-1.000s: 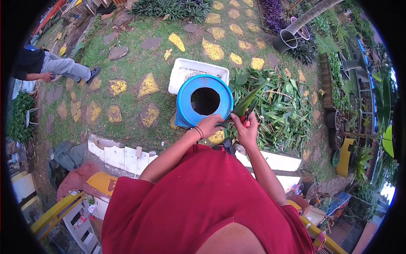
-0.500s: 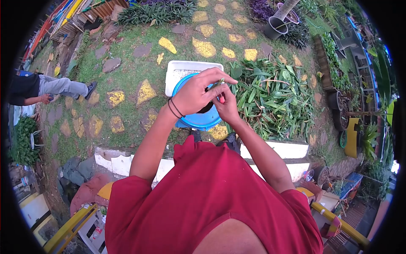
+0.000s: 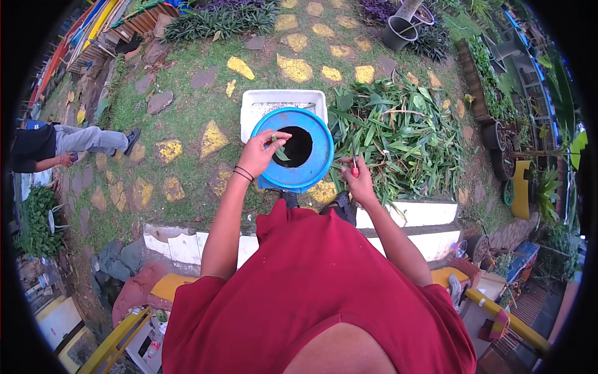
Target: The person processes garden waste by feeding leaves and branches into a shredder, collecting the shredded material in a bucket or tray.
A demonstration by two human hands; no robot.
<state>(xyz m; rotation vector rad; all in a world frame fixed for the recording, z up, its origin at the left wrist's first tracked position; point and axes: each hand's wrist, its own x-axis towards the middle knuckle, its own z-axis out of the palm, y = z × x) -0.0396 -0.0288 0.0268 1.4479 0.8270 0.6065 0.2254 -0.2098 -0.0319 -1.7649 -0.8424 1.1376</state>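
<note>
My left hand (image 3: 260, 154) is over the left side of a blue round-topped bin (image 3: 321, 149), its fingers pinched on a piece of green leaf (image 3: 281, 154). The leaf hangs at the edge of the bin's dark round opening (image 3: 298, 142). To the right of the bin, my right hand (image 3: 359, 182) is closed around a small red-handled tool (image 3: 355, 169) with a thin tip pointing away from me. Beyond that hand spreads a large heap of cut green leaves (image 3: 405, 137).
Behind the bin sits a white tray (image 3: 252, 100) with small bits in it. Yellow stepping stones (image 3: 213, 138) dot the grass. A low white-tiled edge (image 3: 417, 214) runs near my feet. At the left stands another person (image 3: 87, 138); dark pots (image 3: 400, 32) stand farther back.
My hands were together over the bin's opening and have moved apart. The left has shifted left with the leaf piece, the right to the right and down with the red-handled tool.
</note>
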